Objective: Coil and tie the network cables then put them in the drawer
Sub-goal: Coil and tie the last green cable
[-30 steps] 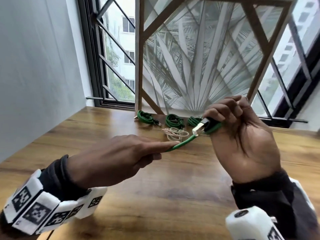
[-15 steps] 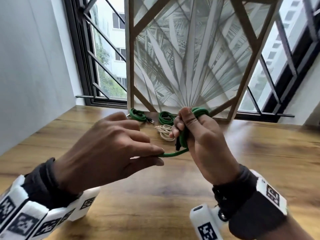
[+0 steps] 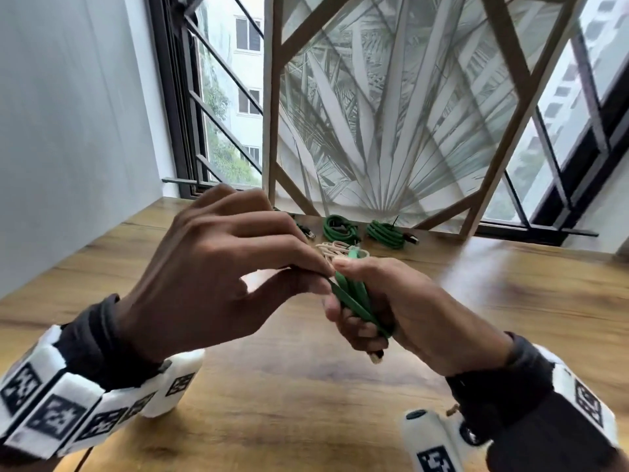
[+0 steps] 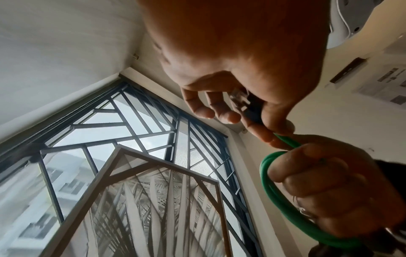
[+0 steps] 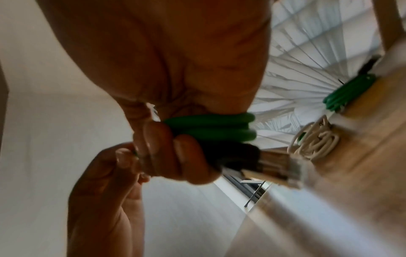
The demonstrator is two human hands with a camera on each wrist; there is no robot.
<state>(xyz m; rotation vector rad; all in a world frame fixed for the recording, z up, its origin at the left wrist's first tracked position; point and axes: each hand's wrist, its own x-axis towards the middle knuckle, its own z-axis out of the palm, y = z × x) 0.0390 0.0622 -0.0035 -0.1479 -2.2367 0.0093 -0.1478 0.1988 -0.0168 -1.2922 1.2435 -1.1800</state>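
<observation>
Green cable (image 3: pixel 354 298) coils sit clenched in my right hand (image 3: pixel 405 311) while my left hand (image 3: pixel 218 277) pinches its tail end; coiling is nearly finished by my reckoning, so tying with a band (image 3: pixel 335 251) comes next.

Wooden table (image 3: pixel 238 420), wood-framed palm-leaf panel (image 3: pixel 391 114) standing at its far edge, dark-framed window (image 3: pixel 218 107), grey wall (image 3: pixel 68 114)

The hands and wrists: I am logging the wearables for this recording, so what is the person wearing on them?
Both hands, left hand and right hand, are bare, without gloves. Each wrist has a dark sleeve cuff. The left wrist carries a band of white blocks printed with black square markers; the right wrist carries similar white marker blocks.
</observation>
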